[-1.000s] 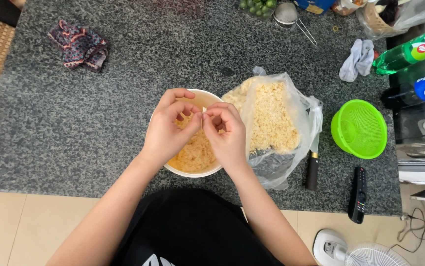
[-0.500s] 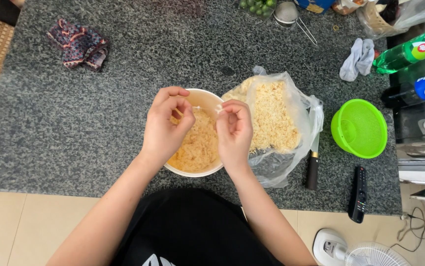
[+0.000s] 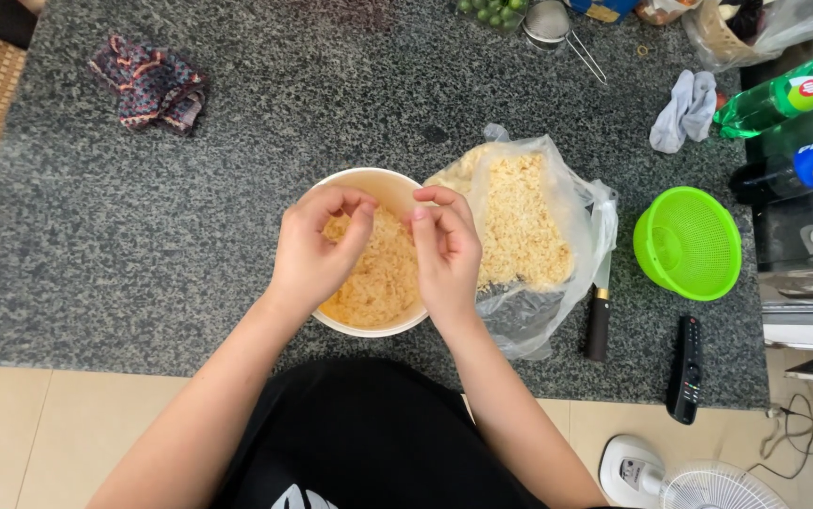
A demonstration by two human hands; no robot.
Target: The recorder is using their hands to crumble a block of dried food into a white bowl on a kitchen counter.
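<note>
Since a second ago my hands have drawn apart: they were pinched together over the bowl, and now a small gap shows between them. My left hand (image 3: 317, 250) and right hand (image 3: 444, 250) both hover over the round, cream-coloured bowl (image 3: 369, 184), fingers curled and pinching; I cannot tell whether either holds any crumbs. The bowl is filled with pale yellow, crumbly, dry-looking bits (image 3: 383, 278) and sits near the front edge of the speckled grey stone surface (image 3: 190, 236).

Touching the bowl on the right lies a crinkled clear plastic bag (image 3: 557, 283), open, with more of the same crumbly stuff. Just past the bag lies a knife (image 3: 600, 316) with a dark handle, then a bright green plastic strainer basket (image 3: 689, 243) and a black remote control (image 3: 684, 368) at the front edge. A patterned cloth (image 3: 147, 83) lies well apart at the far left, a pale rag (image 3: 684, 108) at the far right.

The stretch left of the bowl is bare stone; the right side is crowded.
</note>
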